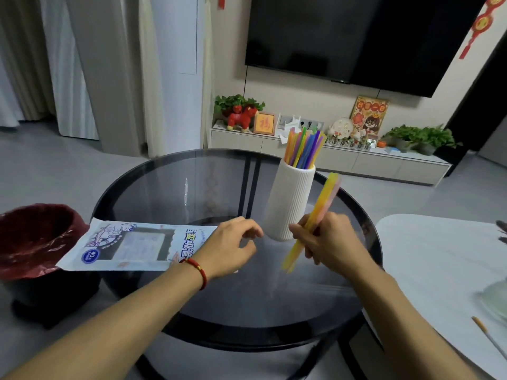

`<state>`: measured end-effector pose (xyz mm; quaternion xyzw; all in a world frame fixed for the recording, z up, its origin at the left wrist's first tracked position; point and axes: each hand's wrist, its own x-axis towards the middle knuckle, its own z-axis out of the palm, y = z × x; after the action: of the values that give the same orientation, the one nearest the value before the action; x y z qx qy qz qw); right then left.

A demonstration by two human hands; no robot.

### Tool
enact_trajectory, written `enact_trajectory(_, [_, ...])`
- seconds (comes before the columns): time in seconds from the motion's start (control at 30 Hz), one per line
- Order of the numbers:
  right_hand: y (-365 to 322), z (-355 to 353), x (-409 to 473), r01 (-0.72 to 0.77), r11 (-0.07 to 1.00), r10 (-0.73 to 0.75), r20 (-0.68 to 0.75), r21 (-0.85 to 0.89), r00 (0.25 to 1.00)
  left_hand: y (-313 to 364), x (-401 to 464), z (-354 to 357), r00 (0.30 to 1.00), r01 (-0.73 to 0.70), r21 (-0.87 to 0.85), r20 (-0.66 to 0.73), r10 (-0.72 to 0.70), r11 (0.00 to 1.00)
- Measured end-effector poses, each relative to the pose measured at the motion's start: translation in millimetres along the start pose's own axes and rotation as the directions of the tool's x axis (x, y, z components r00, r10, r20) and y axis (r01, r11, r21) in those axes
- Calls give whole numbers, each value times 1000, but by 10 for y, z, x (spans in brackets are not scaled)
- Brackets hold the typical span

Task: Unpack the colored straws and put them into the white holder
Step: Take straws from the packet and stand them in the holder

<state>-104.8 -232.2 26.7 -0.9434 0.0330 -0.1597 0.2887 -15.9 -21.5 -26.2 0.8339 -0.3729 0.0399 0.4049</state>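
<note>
A ribbed white holder (290,204) stands on the round dark glass table (170,187), with several colored straws (304,148) sticking out of its top. My right hand (329,242) is just right of the holder's base, shut on a small bundle of yellow, green and pink straws (322,200) that tilts up to the right. My left hand (233,248) hovers left of the holder, fingers loosely curled and holding nothing. The flat straw package (129,246) lies on the table's left side, under my left wrist.
A bin lined with a dark red bag (35,237) stands left of the table. A white table (444,270) with a pen (487,334) lies to the right. A TV cabinet (329,157) with plants and ornaments runs along the far wall.
</note>
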Motion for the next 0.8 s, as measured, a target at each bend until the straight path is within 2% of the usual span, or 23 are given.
enact_trajectory(0.17, [81,79,86,-46,998,47,-43,30,998,-7,-54,18,998,-11,85,57,6,996])
enact_trajectory(0.3, [89,126,44,-64,998,65,-2,27,998,56,-22,48,1000,11,54,27,-12,998])
enact_trajectory(0.37, [47,60,49,-45,993,57,-109,108,992,82,35,76,999,42,9,-23,-42,999])
enact_trajectory(0.43, [-31,-110,123,3,961,83,-300,276,950,128,130,87,994,82,-68,-73,-87,994])
enact_trajectory(0.5, [-125,-352,264,70,889,160,-451,452,878,223,288,85,986,144,-166,-60,-156,976])
enact_trajectory(0.57, [-219,-567,417,142,802,218,-506,580,834,344,480,62,977,205,-224,-8,-212,953])
enact_trajectory(0.63, [-272,-793,615,195,805,190,-554,560,810,489,782,59,978,190,-255,-29,-205,948])
enact_trajectory(0.73, [-362,-903,794,188,905,88,-600,382,795,625,1043,44,972,145,-339,-128,-198,929])
enact_trajectory(0.8, [-377,-884,949,152,955,25,-578,256,815,610,1174,103,965,111,-355,-183,-185,928])
